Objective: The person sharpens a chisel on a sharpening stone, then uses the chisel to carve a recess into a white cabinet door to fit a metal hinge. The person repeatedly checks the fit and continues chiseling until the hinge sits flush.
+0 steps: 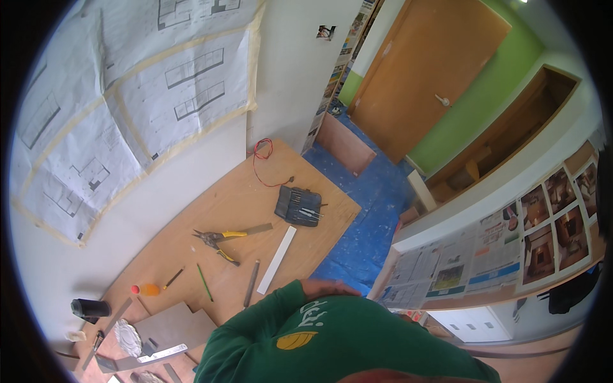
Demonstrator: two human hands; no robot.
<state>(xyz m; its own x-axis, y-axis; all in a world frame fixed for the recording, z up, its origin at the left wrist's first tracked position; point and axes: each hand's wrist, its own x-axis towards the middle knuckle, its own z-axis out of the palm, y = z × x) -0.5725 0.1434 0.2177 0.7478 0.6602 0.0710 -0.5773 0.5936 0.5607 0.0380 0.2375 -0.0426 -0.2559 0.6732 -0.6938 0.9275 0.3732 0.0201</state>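
Observation:
My left hand point(329, 288) lies against the front of my green sweatshirt point(364, 338); its fingers point right and look stretched out, partly hidden by the cloth. Nothing shows in it. My right hand is out of view. Closest to the left hand on the wooden table point(223, 185) are a white flat strip point(277, 260) and a narrow grey-brown strip point(252, 283). Farther off lie tin snips point(220, 242) with yellow and black handles, a metal strip point(254, 228) by them, and an unfolded dark pouch point(299, 205) with slim tools.
A green pencil point(204, 282), a dark pencil point(174, 278), an orange bottle point(149, 290) and a black cup point(90, 309) are at left. Grey sheets point(175, 332) lie near. A red cable point(257, 167) trails at the far end. Blue sheeting point(357, 236) covers the floor.

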